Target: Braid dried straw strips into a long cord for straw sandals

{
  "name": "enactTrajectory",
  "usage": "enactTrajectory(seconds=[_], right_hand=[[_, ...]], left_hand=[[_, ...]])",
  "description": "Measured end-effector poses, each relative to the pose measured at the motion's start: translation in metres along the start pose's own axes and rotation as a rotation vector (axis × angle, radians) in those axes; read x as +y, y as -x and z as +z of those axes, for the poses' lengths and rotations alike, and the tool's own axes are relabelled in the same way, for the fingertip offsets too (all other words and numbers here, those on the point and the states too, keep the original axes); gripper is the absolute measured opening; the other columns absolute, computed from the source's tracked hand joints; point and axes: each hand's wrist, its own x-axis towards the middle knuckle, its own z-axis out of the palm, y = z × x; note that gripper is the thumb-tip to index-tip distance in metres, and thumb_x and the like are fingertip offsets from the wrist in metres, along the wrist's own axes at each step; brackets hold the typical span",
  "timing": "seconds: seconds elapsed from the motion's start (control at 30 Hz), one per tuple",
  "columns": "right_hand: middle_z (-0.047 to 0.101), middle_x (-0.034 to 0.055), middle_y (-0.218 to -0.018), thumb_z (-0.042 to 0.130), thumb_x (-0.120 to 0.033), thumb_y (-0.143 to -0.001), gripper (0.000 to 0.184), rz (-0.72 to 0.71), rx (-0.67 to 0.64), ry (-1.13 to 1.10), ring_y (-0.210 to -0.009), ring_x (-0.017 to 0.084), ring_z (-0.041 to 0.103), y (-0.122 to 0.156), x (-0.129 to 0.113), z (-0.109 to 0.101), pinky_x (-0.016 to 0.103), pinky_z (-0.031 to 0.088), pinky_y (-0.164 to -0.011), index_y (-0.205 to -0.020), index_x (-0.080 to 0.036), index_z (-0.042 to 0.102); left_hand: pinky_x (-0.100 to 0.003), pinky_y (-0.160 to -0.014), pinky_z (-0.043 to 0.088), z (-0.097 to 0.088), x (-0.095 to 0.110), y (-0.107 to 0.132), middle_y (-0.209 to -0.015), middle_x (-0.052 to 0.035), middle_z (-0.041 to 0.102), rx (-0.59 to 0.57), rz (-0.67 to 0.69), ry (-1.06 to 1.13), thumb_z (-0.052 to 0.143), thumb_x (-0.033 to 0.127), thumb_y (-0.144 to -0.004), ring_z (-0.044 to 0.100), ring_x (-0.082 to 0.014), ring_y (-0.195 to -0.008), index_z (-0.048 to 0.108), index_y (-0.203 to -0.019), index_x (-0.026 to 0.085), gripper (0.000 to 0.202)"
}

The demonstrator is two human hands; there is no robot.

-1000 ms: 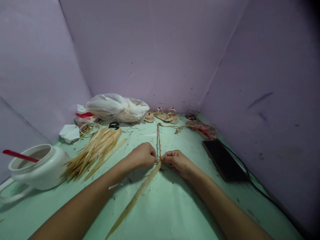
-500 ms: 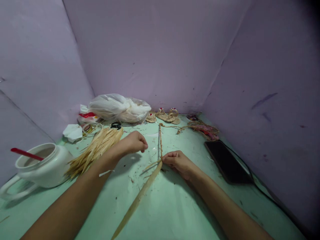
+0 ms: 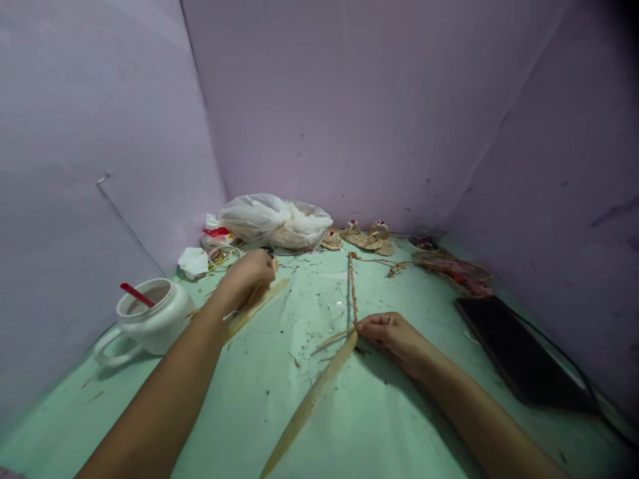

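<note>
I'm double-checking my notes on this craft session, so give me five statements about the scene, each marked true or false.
1. The right hand is at the lower end of the braided cord. True.
2. A red stick leans inside the white mug. True.
3. The left hand grips the mug's handle. False: it is over the pale fiber strips.
4. The plastic bag lies right of the woven slippers. False: it lies left of them.
5. The black phone lies right of the cord. True.
</note>
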Motion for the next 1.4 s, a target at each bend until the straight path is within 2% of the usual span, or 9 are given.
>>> enactTrajectory(seconds=[0.17, 0.27, 0.43, 0.57, 0.67, 0.8, 0.93, 1.13, 1.4], right_hand=[[0.029, -0.0084, -0.037, 0.06, -0.032, -0.056, 0.02, 0.025, 0.007, 0.006, -0.035, 0.003, 0.018, 0.001, -0.002, 0.0, 0.022, 0.008, -0.038, -0.059, -0.013, 0.057], [0.028, -0.0083, -0.037, 0.06, -0.031, -0.057, 0.018, 0.002, -0.007, -0.01, -0.036, 0.003, 0.017, 0.0, -0.001, -0.001, 0.023, 0.008, -0.038, -0.057, -0.013, 0.056], [0.031, -0.0078, -0.037, 0.06, -0.029, -0.056, 0.017, -0.012, -0.004, -0.016, -0.036, 0.004, 0.019, 0.0, 0.0, 0.0, 0.023, 0.009, -0.039, -0.055, -0.013, 0.055], [0.033, -0.0073, -0.037, 0.06, -0.028, -0.056, 0.016, -0.015, 0.004, -0.044, -0.036, 0.003, 0.021, 0.002, -0.004, 0.001, 0.023, 0.01, -0.038, -0.056, -0.012, 0.056], [0.032, -0.0079, -0.035, 0.059, -0.027, -0.057, 0.015, -0.003, -0.001, -0.043, -0.034, 0.003, 0.019, 0.002, -0.005, 0.001, 0.023, 0.009, -0.038, -0.053, -0.013, 0.055], [0.035, -0.0072, -0.037, 0.059, -0.027, -0.056, 0.015, -0.017, 0.002, -0.047, -0.035, 0.004, 0.022, 0.0, -0.002, 0.0, 0.023, 0.01, -0.038, -0.056, -0.012, 0.057], [0.035, -0.0077, -0.036, 0.059, -0.025, -0.056, 0.013, -0.025, 0.006, -0.057, -0.035, 0.004, 0.021, -0.002, 0.001, -0.001, 0.023, 0.011, -0.038, -0.056, -0.012, 0.058], [0.034, -0.0083, -0.035, 0.058, -0.024, -0.056, 0.011, 0.007, 0.025, -0.051, -0.033, 0.003, 0.02, 0.0, -0.004, 0.001, 0.022, 0.01, -0.036, -0.054, -0.013, 0.058], [0.035, -0.0077, -0.035, 0.058, -0.023, -0.056, 0.011, -0.012, 0.033, -0.042, -0.034, 0.003, 0.022, 0.0, -0.004, 0.0, 0.022, 0.011, -0.037, -0.054, -0.012, 0.059]], left_hand=[[-0.024, -0.054, 0.036, 0.021, 0.016, 0.0, -0.071, -0.0095, 0.063, -0.004, -0.014, -0.23, 0.052, 0.015, -0.051, 0.055, -0.0186, -0.063, 0.063, -0.068, 0.015, 0.021], [-0.023, -0.054, 0.036, 0.021, 0.02, 0.002, -0.067, -0.009, 0.062, -0.013, 0.035, -0.118, 0.052, 0.017, -0.053, 0.054, -0.0168, -0.062, 0.064, -0.067, 0.013, 0.02], [-0.02, -0.052, 0.034, 0.026, 0.045, 0.019, -0.06, -0.0016, 0.059, -0.354, 0.338, 0.325, 0.055, 0.024, -0.052, 0.048, -0.0117, -0.056, 0.066, -0.068, 0.012, 0.023], [-0.02, -0.05, 0.031, 0.045, 0.072, 0.035, -0.054, 0.0012, 0.054, -0.519, 0.377, 0.432, 0.054, 0.023, -0.051, 0.042, -0.0094, -0.052, 0.066, -0.065, 0.012, 0.022], [-0.02, -0.048, 0.028, 0.054, 0.08, 0.04, -0.05, 0.0024, 0.05, -0.547, 0.33, 0.463, 0.054, 0.022, -0.05, 0.039, -0.0085, -0.049, 0.064, -0.063, 0.012, 0.02], [-0.021, -0.044, 0.023, 0.051, 0.081, 0.043, -0.045, 0.0046, 0.041, -0.603, 0.267, 0.546, 0.056, 0.03, -0.053, 0.032, -0.0071, -0.044, 0.061, -0.062, 0.012, 0.021], [-0.021, -0.043, 0.018, 0.049, 0.084, 0.047, -0.042, 0.0059, 0.033, -0.59, 0.318, 0.565, 0.056, 0.034, -0.056, 0.025, -0.0061, -0.044, 0.058, -0.058, 0.012, 0.022], [-0.022, -0.042, 0.019, 0.048, 0.084, 0.044, -0.041, 0.0055, 0.032, -0.535, 0.276, 0.506, 0.057, 0.032, -0.054, 0.025, -0.0058, -0.042, 0.054, -0.051, 0.013, 0.02], [-0.023, -0.041, 0.013, 0.053, 0.08, 0.043, -0.034, 0.0051, 0.029, -0.626, 0.279, 0.492, 0.056, 0.04, -0.058, 0.022, -0.0054, -0.038, 0.037, -0.041, 0.016, 0.035]])
